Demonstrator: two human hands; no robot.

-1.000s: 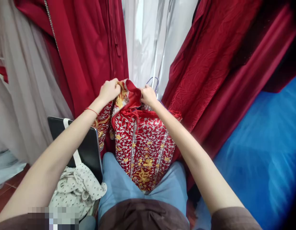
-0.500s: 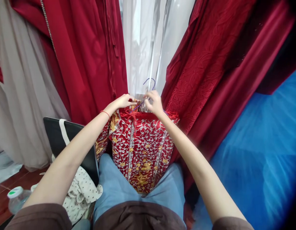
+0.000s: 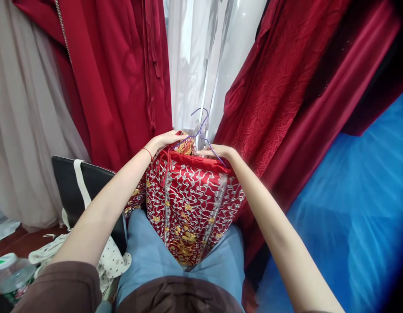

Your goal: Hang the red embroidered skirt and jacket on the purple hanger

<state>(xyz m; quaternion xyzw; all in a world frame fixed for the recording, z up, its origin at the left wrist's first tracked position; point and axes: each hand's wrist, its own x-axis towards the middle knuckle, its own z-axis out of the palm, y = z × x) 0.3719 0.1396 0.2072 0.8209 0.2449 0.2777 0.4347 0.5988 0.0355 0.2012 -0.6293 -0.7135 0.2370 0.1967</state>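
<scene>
A red garment with silver and gold embroidery hangs upright between my knees, its red waistband at the top. A thin purple wire hanger rises from the waistband, hook upward. My left hand is at the garment's upper left edge, fingers together over the hanger's left arm and a gold-patterned fold; its grip is partly hidden. My right hand lies behind the hanger's right arm with fingers stretched out above the waistband, holding nothing visible.
Red gowns hang at left and right, with white fabric between them. A black flat case, a dotted cloth and a plastic bottle are at lower left. Blue tulle spreads at right.
My right hand has left the hanger's neck and moved down and right to the waistband, its fingers straightened. The hanger has shifted slightly left and shows more fully. The view has moved a little.
</scene>
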